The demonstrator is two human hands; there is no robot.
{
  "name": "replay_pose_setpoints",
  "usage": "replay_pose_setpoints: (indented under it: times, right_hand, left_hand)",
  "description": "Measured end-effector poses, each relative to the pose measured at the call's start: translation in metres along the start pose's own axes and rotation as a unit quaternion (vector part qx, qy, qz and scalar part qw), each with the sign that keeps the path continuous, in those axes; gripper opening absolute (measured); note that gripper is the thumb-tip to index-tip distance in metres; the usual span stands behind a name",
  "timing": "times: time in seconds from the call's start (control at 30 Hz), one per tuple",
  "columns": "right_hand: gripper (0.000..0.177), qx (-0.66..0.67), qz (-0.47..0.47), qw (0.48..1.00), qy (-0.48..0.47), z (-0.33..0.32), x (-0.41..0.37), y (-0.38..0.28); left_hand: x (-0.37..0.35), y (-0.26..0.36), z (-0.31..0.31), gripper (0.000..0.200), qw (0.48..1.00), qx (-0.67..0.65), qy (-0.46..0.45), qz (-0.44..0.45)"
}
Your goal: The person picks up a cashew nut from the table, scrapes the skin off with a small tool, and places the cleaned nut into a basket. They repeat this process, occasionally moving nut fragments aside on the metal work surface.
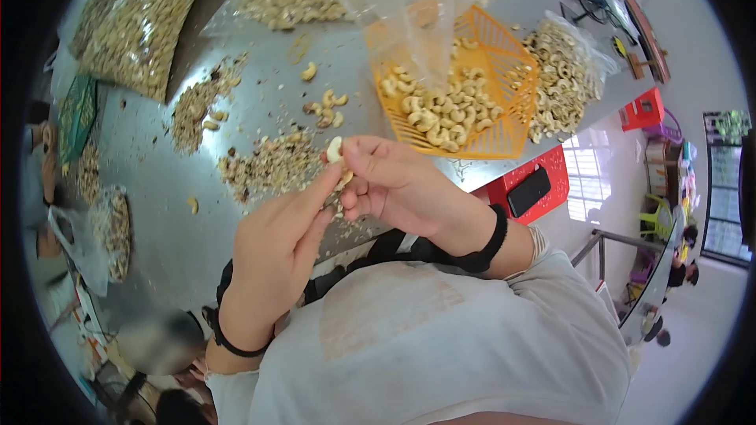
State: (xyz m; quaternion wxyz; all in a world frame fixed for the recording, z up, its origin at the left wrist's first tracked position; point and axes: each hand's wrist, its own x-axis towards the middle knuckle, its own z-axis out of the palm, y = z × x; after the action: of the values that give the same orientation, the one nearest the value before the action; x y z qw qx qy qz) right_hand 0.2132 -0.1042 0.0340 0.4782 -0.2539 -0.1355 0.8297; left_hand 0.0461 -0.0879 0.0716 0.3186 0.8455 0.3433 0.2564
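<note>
there it was, the pale cashew [335, 149], up at the fingertips above the metal table [177, 232], its lower end tucked out of sight. the right hand [394, 181] had it pinched by thumb and forefinger; the left hand [279, 236] came in from below, a finger reaching right up to the nut, though whether that hand gripped anything could not be told. a second yellowish piece [345, 179] peeped out between the hands (nut or shell, too small to call).

just behind, crumbly scraps [272, 164] lay spread, partly covered by the left hand. beyond them, a little cluster of cashews [327, 109], then one lone nut [309, 72]. over to the right, the orange basket [504, 63] held a pile of nuts [441, 114], its back half veiled by a clear plastic bag [429, 39] that ran out of the view at the top.

farther out, a bulging bag [142, 20] was cut off at upper left, a phone [529, 192] lay dark on a red stool [559, 169], and another person [49, 157] showed only in part at the murky left edge.
</note>
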Motion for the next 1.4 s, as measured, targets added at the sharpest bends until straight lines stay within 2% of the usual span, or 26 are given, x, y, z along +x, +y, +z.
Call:
replay_pose_setpoints:
  times: [0.1, 0.17, 0.2, 0.27, 0.33, 0.4, 0.43, 0.47, 0.5, 0.53, 0.6, 0.63, 0.7, 0.73, 0.8, 0.83, 0.9, 0.93, 1.0, 1.07, 1.13, 1.3, 1.4]
  right_hand:
    - [0.027, -0.015, -0.02, 1.0, -0.001, -0.002, -0.007, -0.01]
    - [0.016, 0.029, -0.046, 0.998, -0.015, -0.002, -0.02, -0.024]
    - [0.016, 0.029, -0.055, 0.998, -0.012, -0.004, -0.029, -0.033]
    - [0.015, -0.006, -0.167, 0.985, 0.029, -0.012, -0.052, -0.059]
    - [0.02, -0.099, -0.298, 0.943, 0.106, -0.024, -0.071, -0.088]
    - [0.03, -0.157, -0.374, 0.906, 0.117, -0.059, -0.089, -0.117]
    - [0.03, -0.157, -0.376, 0.905, 0.119, -0.07, -0.091, -0.128]
    - [0.027, -0.238, -0.425, 0.832, 0.266, -0.078, -0.092, -0.138]
    - [0.024, -0.31, -0.458, 0.729, 0.403, -0.083, -0.094, -0.142]
    - [0.024, -0.309, -0.458, 0.728, 0.405, -0.086, -0.098, -0.141]
    - [0.022, -0.378, -0.469, 0.663, 0.445, -0.088, -0.099, -0.143]
    - [0.022, -0.379, -0.468, 0.665, 0.442, -0.081, -0.096, -0.137]
    - [0.024, -0.299, -0.451, 0.778, 0.319, -0.056, -0.087, -0.113]
    - [0.024, -0.299, -0.447, 0.781, 0.316, -0.047, -0.081, -0.102]
    - [0.021, -0.24, -0.387, 0.87, 0.189, -0.03, -0.067, -0.079]
    - [0.021, -0.238, -0.379, 0.875, 0.182, -0.022, -0.06, -0.07]
    - [0.023, -0.211, -0.327, 0.916, 0.098, -0.009, -0.049, -0.053]
    - [0.023, -0.206, -0.319, 0.921, 0.091, -0.006, -0.045, -0.048]
    - [0.026, -0.22, -0.244, 0.944, 0.021, 0.0, -0.039, -0.041]
    - [0.029, -0.193, -0.227, 0.954, 0.014, 0.01, -0.032, -0.031]
    - [0.031, -0.197, -0.202, 0.959, -0.036, 0.013, -0.026, -0.025]
    - [0.034, -0.165, -0.177, 0.968, -0.066, 0.026, -0.019, -0.015]
    - [0.036, -0.152, -0.174, 0.972, -0.04, 0.032, -0.018, -0.011]
  left_hand:
    - [0.002, 0.005, -0.003, 0.037, 0.999, -0.026, -0.02, -0.011]
    - [0.001, 0.006, -0.003, 0.033, 0.994, -0.092, 0.013, -0.054]
    - [0.0, 0.007, -0.004, 0.033, 0.994, -0.094, 0.007, -0.047]
    - [-0.001, 0.009, -0.008, 0.03, 0.989, -0.103, 0.034, -0.1]
    - [-0.003, 0.003, -0.006, 0.03, 0.988, -0.116, 0.049, -0.094]
    - [-0.005, -0.003, -0.005, 0.03, 0.985, -0.128, 0.065, -0.093]
    - [-0.006, -0.005, -0.006, 0.03, 0.983, -0.135, 0.069, -0.099]
    - [-0.006, -0.007, -0.006, 0.029, 0.981, -0.143, 0.074, -0.104]
    - [-0.006, -0.007, -0.006, 0.029, 0.982, -0.144, 0.073, -0.103]
    - [-0.006, -0.008, -0.005, 0.03, 0.982, -0.14, 0.072, -0.106]
    - [-0.003, -0.006, -0.006, 0.03, 0.982, -0.136, 0.079, -0.109]
    - [-0.002, -0.003, -0.008, 0.03, 0.98, -0.14, 0.063, -0.128]
    - [-0.001, 0.0, -0.007, 0.03, 0.977, -0.143, 0.048, -0.153]
    - [0.0, 0.0, -0.006, 0.03, 0.979, -0.144, 0.05, -0.134]
    - [0.001, 0.002, -0.005, 0.03, 0.981, -0.139, 0.057, -0.123]
    - [0.003, 0.005, -0.005, 0.03, 0.98, -0.152, 0.045, -0.122]
    - [0.004, 0.008, -0.006, 0.03, 0.978, -0.158, 0.038, -0.132]
    - [0.004, 0.008, -0.006, 0.03, 0.978, -0.173, 0.03, -0.116]
    - [0.003, 0.008, -0.008, 0.03, 0.977, -0.183, 0.029, -0.11]
    - [0.002, 0.01, -0.009, 0.03, 0.975, -0.203, 0.024, -0.091]
    - [0.002, 0.011, -0.011, 0.032, 0.973, -0.212, 0.019, -0.091]
    - [0.003, 0.015, -0.008, 0.039, 0.961, -0.269, 0.026, -0.059]
    - [0.005, 0.019, -0.01, 0.043, 0.963, -0.269, 0.01, -0.03]
